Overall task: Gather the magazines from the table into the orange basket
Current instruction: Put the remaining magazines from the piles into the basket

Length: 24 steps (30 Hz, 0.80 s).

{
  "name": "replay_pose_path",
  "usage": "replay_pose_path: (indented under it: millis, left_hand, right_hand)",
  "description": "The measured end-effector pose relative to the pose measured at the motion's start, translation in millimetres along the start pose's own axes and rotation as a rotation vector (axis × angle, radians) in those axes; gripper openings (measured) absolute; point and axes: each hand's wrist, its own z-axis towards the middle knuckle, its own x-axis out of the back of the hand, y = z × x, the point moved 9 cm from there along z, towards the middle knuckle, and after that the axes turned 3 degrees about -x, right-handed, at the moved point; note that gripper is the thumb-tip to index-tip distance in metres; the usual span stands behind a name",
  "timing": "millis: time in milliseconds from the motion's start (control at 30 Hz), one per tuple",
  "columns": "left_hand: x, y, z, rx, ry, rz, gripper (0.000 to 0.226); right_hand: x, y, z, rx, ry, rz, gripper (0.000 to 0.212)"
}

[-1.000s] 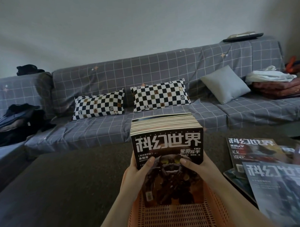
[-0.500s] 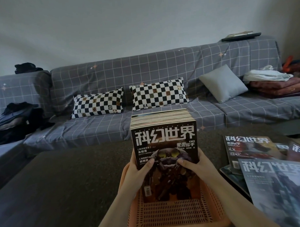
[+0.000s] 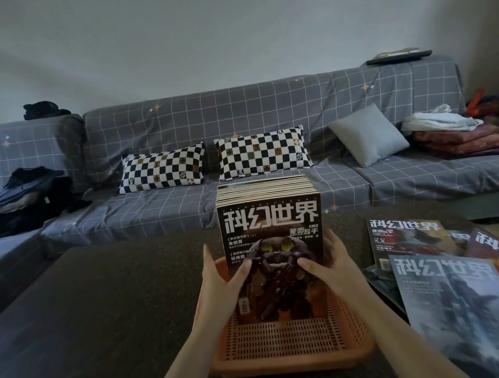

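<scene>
A thick stack of magazines (image 3: 269, 216) with dark covers stands upright on its lower edge inside the orange mesh basket (image 3: 291, 354), at the basket's far end. My left hand (image 3: 220, 277) is at the stack's left side and my right hand (image 3: 330, 265) at its right side. Both thumbs rest on the front cover, while the fingers are spread and stand off from the stack's sides. More magazines (image 3: 408, 240) lie overlapped on the table to the right of the basket, the nearest one with a grey cover (image 3: 456, 300).
The basket sits on a dark table (image 3: 105, 293). Behind it runs a grey checked sofa (image 3: 240, 127) with two chequered cushions (image 3: 163, 170), a grey cushion (image 3: 368, 135), dark clothes (image 3: 28, 193) at the left and folded blankets (image 3: 456, 139) at the right.
The stack has come down into the basket and now rests on its floor. My fingers, wrapped round the stack before, have spread away from its sides.
</scene>
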Motion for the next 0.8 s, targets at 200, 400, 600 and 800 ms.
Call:
replay_pose_path:
  millis: [200,400,600,800]
  left_hand:
    - [2.5,-4.2,-37.6,-0.054,0.201,0.062,0.024]
    - [-57.3,10.8,-61.4,-0.090,-0.108,0.145,0.006]
    - [-116.6,36.0,-80.8,-0.146,-0.225,0.107,0.007]
    - [-184.8,67.7,-109.7,-0.233,-0.313,0.051,0.008]
  right_hand:
    - [9.8,13.5,-33.0,-0.014,0.058,0.029,0.103]
    - [29.5,9.5,-60.6,-0.006,0.190,-0.125,0.068]
    - [72.5,12.0,-92.2,-0.006,0.278,-0.193,0.045]
    - [135.0,27.3,-121.1,-0.027,0.404,-0.306,0.037]
